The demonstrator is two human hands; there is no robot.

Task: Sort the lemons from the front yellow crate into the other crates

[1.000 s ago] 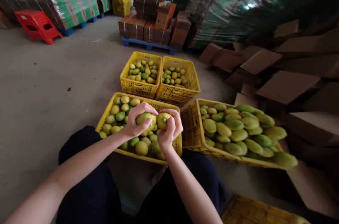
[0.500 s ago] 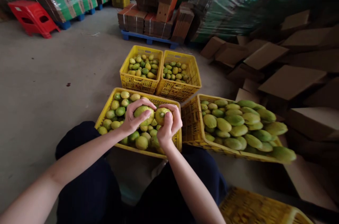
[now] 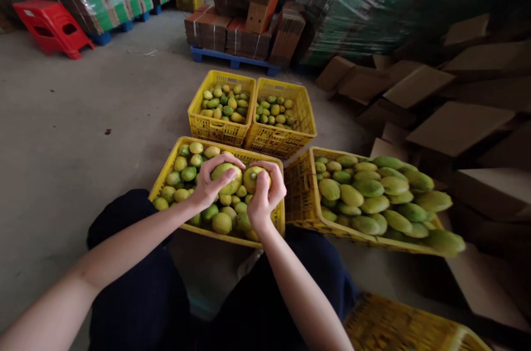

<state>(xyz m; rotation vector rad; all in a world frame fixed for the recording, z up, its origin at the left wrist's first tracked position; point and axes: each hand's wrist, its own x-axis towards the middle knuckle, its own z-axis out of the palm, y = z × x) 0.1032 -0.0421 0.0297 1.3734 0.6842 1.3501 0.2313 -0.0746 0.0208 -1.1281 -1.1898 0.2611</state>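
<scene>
My left hand (image 3: pixel 208 184) is closed around a yellow-green lemon (image 3: pixel 229 178), its thumb across the near side and its fingers over the top. A second lemon (image 3: pixel 251 179), its stem end facing me, sits in my right hand (image 3: pixel 266 199), with the thumb pressed along it. Both lemons are held side by side above a yellow plastic crate (image 3: pixel 226 237) between my knees. Loose green and yellow lemons (image 3: pixel 222 223) lie in that crate, partly hidden by my hands and forearms.
To the right, a yellow crate (image 3: pixel 298 193) is heaped with larger-looking greenish fruit (image 3: pixel 375 205). Two more fruit crates (image 3: pixel 219 132) stand ahead. Cardboard boxes (image 3: pixel 460 127) pile up at right. Bundled cartons sit on a blue pallet (image 3: pixel 234 60); a red stool (image 3: pixel 53 30) is far left.
</scene>
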